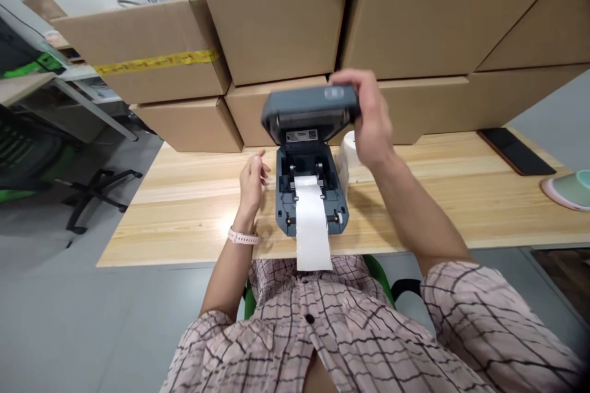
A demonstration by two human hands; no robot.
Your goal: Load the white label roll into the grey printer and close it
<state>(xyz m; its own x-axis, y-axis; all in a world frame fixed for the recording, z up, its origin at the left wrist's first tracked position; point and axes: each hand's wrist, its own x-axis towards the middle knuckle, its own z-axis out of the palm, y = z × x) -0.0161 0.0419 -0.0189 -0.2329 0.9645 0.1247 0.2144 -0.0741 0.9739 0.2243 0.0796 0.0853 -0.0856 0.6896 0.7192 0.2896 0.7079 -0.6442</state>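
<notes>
Grey printer lid (310, 105) under right hand (369, 120)

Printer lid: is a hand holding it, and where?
Yes. The right hand grips the raised printer lid at its right front corner; the left hand holds nothing.

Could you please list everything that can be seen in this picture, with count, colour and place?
label printer: one, dark grey, centre of table, lid raised
label strip: one, white, running out of the printer over the table's near edge
label roll: one, white, right of the printer, partly hidden
table: one, light wood
cardboard boxes: several, brown, stacked at the back; one with yellow tape
dark flat object: one, far right of table
office chair: one, black and green, left
wristband: one, pink, left wrist
left hand: open, beside the printer
right hand: holding the lid's right end
</notes>
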